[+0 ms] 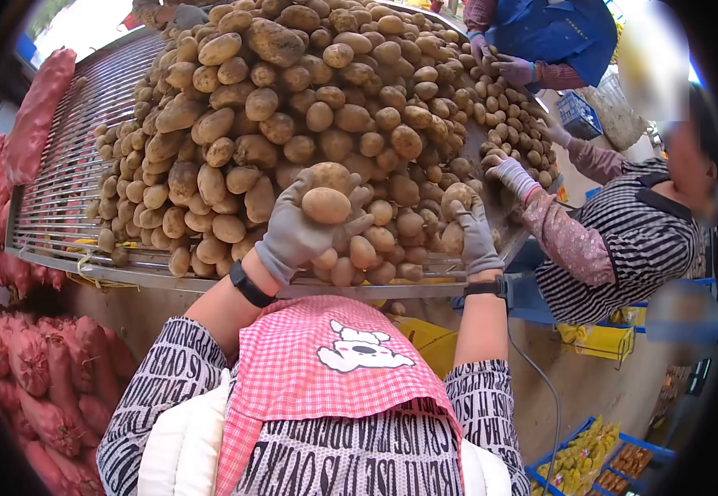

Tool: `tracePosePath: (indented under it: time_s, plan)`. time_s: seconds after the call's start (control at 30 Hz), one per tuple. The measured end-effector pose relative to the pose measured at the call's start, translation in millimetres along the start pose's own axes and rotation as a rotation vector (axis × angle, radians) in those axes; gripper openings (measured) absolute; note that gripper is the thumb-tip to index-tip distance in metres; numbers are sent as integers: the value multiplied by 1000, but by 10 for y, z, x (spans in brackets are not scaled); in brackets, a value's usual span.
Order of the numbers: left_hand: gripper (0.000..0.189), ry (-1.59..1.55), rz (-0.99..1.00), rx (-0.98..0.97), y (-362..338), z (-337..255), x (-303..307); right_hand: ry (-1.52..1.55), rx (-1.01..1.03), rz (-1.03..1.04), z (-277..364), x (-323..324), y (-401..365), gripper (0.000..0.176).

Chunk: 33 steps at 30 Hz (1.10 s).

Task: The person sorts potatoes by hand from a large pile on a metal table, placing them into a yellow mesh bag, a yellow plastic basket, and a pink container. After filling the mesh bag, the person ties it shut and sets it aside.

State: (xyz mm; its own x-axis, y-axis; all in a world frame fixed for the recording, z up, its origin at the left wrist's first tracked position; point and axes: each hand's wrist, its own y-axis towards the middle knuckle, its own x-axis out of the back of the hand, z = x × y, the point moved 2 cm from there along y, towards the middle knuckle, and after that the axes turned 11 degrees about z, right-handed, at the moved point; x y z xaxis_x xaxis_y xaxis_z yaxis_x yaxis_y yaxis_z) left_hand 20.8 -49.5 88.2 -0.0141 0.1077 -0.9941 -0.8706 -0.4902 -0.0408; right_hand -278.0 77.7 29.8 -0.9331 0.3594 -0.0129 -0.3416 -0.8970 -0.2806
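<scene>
Left hand [297,236] under a potato [326,205], right hand [476,240] on the heap [293,99]

the gloved left hand [297,231] holds a potato [326,205] over the potato pile [293,99]; the gloved right hand [475,236] rests on potatoes nearby.

Oval potatoes [293,107] are tan-brown, knitted gloves [293,236] grey, the checked apron [293,376] at six o'clock pink-and-white, mesh sacks [41,388] red.

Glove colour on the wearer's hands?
Grey on both: left hand, gripping a potato, and right hand. Head view shows it.
</scene>
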Motion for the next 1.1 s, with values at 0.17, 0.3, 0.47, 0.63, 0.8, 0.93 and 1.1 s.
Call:
tracePosePath:
  time_s: [0.17, 0.3, 0.47, 0.63, 0.8, 0.93, 1.1]
  plan:
    - [55, -67, -130, 265, 114, 252, 112, 1101, 5, 315, -426, 100, -895, 60]
    - [49, -5, -295, 519, 233, 631, 146, 1357, 197, 269, -525, -124, -1678, 71]
    - [47, 103, -362, 807, 348, 1485, 410, 1502, 296, 45, -928, -125, -2482, 69]
    - [41, 1040, 450, 917, 407, 2262, 557, 1760, 346, -359, -1214, -244, -2595, 60]
    - [37, 882, 40, 1085, 552, 2988, 969, 1701, 206, -958, -2220, -281, -2753, 50]
    - [42, 1123, 289, 1433, 461, 3161, 977, 1646, 267, -1303, -2541, -352, -2940, 49]
    - [42, 1105, 4, 1418, 293, 2731, 1062, 1638, -52, -1175, -2657, -426, -2872, 53]
